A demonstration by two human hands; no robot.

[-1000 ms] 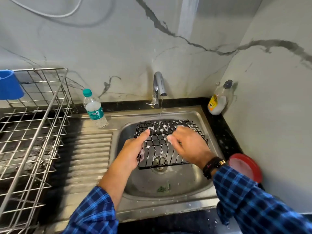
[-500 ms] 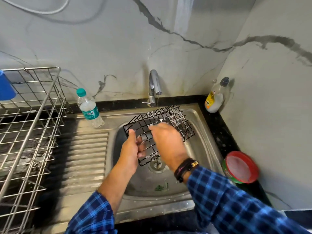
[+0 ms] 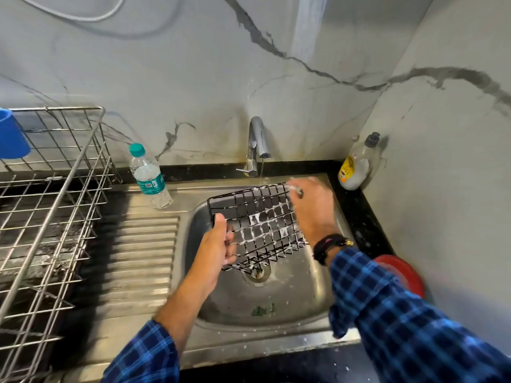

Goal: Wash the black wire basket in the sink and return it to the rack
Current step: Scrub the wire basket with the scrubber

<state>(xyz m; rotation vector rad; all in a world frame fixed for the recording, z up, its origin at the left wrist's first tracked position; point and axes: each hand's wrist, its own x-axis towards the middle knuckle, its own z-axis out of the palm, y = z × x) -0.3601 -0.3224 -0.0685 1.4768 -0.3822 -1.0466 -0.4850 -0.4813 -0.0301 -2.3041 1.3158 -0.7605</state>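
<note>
**Soaped basket held tilted over the basin, near the tap**

My left hand (image 3: 218, 244) grips the near left rim of the black wire basket (image 3: 260, 225), thumb on top and fingers curled beneath. My right hand (image 3: 312, 208) is at the far right corner. Its fingers are blurred, so I cannot tell whether they clasp the wire or only rub it. The basket hangs clear above the stainless-steel sink (image 3: 290, 305), far edge raised, just beside the thin stream from the chrome tap (image 3: 257, 139). White suds fill many of its cells.

Handling, as I judge it: light and stiff, an open welded grid, not fragile but slippery under soap. The thicker outer rim is the best hold, with fingers hooked through the cells.

Against the frame half a second back, my right hand has gone from the middle of the grid to the far corner. A second back, the basket lay flatter under the stream. The steel wire rack (image 3: 55, 189) stands to the left.
</note>
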